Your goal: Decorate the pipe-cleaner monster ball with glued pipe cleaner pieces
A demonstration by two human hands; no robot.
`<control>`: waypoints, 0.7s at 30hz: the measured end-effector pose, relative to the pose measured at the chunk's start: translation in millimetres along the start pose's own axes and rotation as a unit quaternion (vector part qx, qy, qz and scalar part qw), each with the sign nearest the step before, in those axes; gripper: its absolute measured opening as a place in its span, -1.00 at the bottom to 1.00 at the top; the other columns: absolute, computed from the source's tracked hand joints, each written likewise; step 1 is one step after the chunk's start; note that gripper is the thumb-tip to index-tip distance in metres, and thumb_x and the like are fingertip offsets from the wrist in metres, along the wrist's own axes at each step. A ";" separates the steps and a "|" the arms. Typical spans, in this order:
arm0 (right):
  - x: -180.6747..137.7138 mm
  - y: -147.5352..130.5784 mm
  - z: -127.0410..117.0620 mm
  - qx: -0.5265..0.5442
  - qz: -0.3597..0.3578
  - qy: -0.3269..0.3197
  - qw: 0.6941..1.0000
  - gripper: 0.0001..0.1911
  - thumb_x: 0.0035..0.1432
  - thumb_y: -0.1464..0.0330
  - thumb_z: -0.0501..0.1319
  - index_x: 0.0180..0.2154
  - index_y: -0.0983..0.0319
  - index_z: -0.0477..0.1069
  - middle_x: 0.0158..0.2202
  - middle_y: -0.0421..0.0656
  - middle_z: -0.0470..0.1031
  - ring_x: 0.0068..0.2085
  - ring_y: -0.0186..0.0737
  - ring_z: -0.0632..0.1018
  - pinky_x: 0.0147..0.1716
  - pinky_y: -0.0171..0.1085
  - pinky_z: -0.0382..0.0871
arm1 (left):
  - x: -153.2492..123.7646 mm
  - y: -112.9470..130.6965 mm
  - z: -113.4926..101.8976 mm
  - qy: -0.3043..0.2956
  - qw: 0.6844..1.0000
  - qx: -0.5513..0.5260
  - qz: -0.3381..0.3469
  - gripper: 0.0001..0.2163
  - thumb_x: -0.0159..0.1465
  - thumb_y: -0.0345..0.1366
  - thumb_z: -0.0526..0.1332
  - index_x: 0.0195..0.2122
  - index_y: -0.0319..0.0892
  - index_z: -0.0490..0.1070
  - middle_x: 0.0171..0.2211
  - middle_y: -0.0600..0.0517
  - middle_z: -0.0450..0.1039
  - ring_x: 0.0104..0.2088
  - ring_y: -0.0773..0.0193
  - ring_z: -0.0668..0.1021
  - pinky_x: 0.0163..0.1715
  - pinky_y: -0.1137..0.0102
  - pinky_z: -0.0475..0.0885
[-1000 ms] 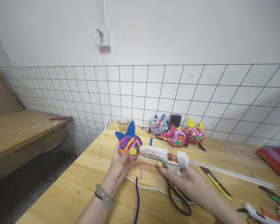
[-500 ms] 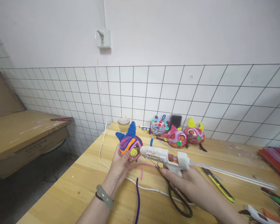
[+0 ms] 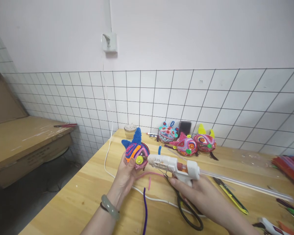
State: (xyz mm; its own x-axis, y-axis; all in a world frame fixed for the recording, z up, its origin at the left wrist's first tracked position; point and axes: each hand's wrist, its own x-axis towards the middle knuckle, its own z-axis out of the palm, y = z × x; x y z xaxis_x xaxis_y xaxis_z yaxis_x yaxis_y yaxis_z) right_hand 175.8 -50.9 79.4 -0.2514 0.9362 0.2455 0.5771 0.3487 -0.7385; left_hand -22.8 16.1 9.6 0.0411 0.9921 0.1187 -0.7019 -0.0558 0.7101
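Note:
My left hand (image 3: 125, 174) grips a round pipe-cleaner craft head (image 3: 136, 151), striped pink, orange and purple, with blue horns and a yellow-green eye. My right hand (image 3: 194, 193) is closed round the handle of a white glue gun (image 3: 173, 165). The gun's nozzle touches the craft head beside the eye. A clear glue stick (image 3: 245, 185) sticks out of the back of the gun to the right. Both hands hover just above the wooden table (image 3: 88, 195).
Three finished craft heads (image 3: 185, 143) line the wall. Black-handled scissors (image 3: 186, 212), a purple pipe cleaner (image 3: 145, 209), pink pieces (image 3: 149, 178), a white cable (image 3: 107, 163) and a yellow-green cutter (image 3: 232, 197) lie on the table. Pipe-cleaner bundles (image 3: 290, 164) sit far right; a glass jar (image 3: 130, 130) is at the back.
The view has shifted slightly. Both hands, the craft head and the glue gun keep the same pose, with the nozzle still against the head.

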 end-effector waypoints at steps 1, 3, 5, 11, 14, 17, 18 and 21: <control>-0.1 0.1 0.3 0.000 0.000 -0.002 1.000 -0.74 0.16 0.18 0.11 -0.27 0.15 0.50 -0.25 -0.23 0.59 -0.23 -0.14 0.57 -0.20 -0.34 0.43 | 0.0 -0.1 -0.1 0.000 1.000 -0.003 -0.003 -0.44 -0.10 -0.12 0.43 -0.07 -0.16 0.34 -0.15 -0.10 0.50 -0.19 0.13 0.56 -0.20 0.27 0.49; -0.6 0.0 0.6 -0.010 0.004 -0.003 1.000 -0.72 0.17 0.16 0.10 -0.33 0.17 0.48 -0.31 -0.21 0.58 -0.27 -0.14 0.57 -0.22 -0.34 0.43 | -0.3 -0.2 -0.2 0.002 1.000 -0.009 -0.005 -0.42 -0.11 -0.12 0.43 -0.06 -0.16 0.34 -0.13 -0.12 0.50 -0.20 0.12 0.56 -0.21 0.28 0.49; -1.1 -0.5 0.6 -0.029 0.009 0.002 1.000 -0.69 0.17 0.14 0.08 -0.43 0.18 0.45 -0.43 -0.20 0.56 -0.35 -0.15 0.56 -0.27 -0.33 0.43 | -0.6 -0.4 0.0 0.007 1.000 -0.012 -0.004 -0.43 -0.11 -0.13 0.43 -0.06 -0.17 0.35 -0.14 -0.13 0.51 -0.20 0.12 0.56 -0.21 0.28 0.50; -0.7 -1.7 -0.2 -0.028 0.008 -0.014 0.999 -0.71 0.17 0.14 0.07 -0.35 0.16 0.46 -0.37 -0.20 0.56 -0.30 -0.14 0.55 -0.24 -0.33 0.43 | -0.5 -0.8 -1.0 0.005 1.000 -0.014 -0.012 -0.44 -0.10 -0.10 0.42 -0.09 -0.17 0.36 -0.17 -0.12 0.52 -0.20 0.12 0.56 -0.22 0.28 0.50; -0.2 -2.4 0.1 -0.017 0.007 -0.014 1.000 -0.73 0.17 0.16 0.08 -0.29 0.15 0.46 -0.26 -0.20 0.56 -0.23 -0.14 0.55 -0.19 -0.33 0.42 | 0.0 -1.1 -2.0 0.007 1.000 -0.012 -0.019 -0.42 -0.10 -0.07 0.41 -0.06 -0.17 0.36 -0.14 -0.13 0.52 -0.17 0.11 0.56 -0.19 0.28 0.49; -0.2 -3.1 0.3 -0.024 0.010 0.003 1.000 -0.71 0.16 0.14 0.08 -0.41 0.17 0.43 -0.38 -0.19 0.55 -0.27 -0.12 0.55 -0.21 -0.31 0.42 | 0.3 -1.5 -2.5 0.003 1.000 -0.010 -0.022 -0.43 -0.08 -0.08 0.41 -0.06 -0.19 0.36 -0.15 -0.13 0.52 -0.19 0.13 0.56 -0.20 0.30 0.49; -0.4 -3.2 0.2 -0.029 0.012 0.006 0.999 -0.70 0.15 0.13 0.08 -0.45 0.17 0.41 -0.41 -0.19 0.54 -0.29 -0.12 0.55 -0.22 -0.30 0.43 | 0.2 -1.6 -2.6 0.001 1.000 -0.010 -0.024 -0.44 -0.08 -0.08 0.41 -0.07 -0.19 0.36 -0.17 -0.12 0.53 -0.20 0.14 0.57 -0.21 0.31 0.49; -0.9 -3.3 -0.3 -0.033 0.012 0.004 0.999 -0.71 0.16 0.13 0.08 -0.40 0.17 0.42 -0.34 -0.18 0.55 -0.28 -0.13 0.54 -0.20 -0.30 0.41 | 0.0 -2.2 -2.9 -0.002 1.000 -0.010 -0.029 -0.45 -0.07 -0.08 0.40 -0.08 -0.18 0.37 -0.19 -0.11 0.54 -0.24 0.15 0.58 -0.22 0.31 0.49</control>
State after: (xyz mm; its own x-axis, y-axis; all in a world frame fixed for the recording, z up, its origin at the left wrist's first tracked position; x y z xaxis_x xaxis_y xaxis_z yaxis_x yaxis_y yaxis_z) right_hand 174.3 -52.9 81.8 -0.2304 0.9447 0.2333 0.6332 0.3276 -0.7012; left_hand -23.3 16.5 6.0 0.0847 0.9931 0.0813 -0.7128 0.0034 0.7013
